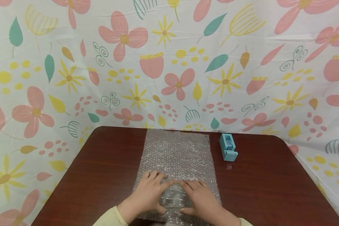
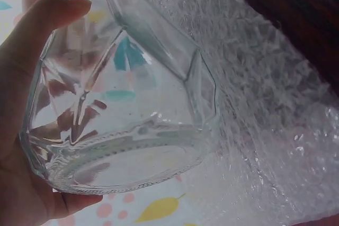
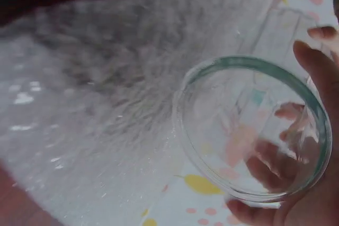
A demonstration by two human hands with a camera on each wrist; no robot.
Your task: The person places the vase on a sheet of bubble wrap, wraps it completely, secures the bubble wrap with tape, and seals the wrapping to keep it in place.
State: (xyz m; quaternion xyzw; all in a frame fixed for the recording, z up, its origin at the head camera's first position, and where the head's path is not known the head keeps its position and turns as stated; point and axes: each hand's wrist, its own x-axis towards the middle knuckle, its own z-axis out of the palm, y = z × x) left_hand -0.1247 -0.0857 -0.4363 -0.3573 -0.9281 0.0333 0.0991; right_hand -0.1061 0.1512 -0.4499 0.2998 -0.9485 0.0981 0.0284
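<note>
A clear faceted glass cup (image 1: 173, 196) lies on its side on a sheet of bubble wrap (image 1: 180, 153), between both hands. My left hand (image 1: 148, 191) grips its base end, with thumb and fingers spread round the edge. At the rim end, my right hand (image 1: 200, 199) curls round the glass. The thick round base of the cup (image 2: 127, 168) shows in the left wrist view, while the right wrist view looks into its open mouth, ringed by the rim (image 3: 249, 62). In the head view the hands hide both ends of the cup.
A light blue tape dispenser (image 1: 228, 147) stands at the back right of the dark brown table (image 1: 260, 175), with a small clear piece of tape (image 1: 229, 167) in front of it. A flower-patterned cloth (image 1: 169, 62) hangs behind the table.
</note>
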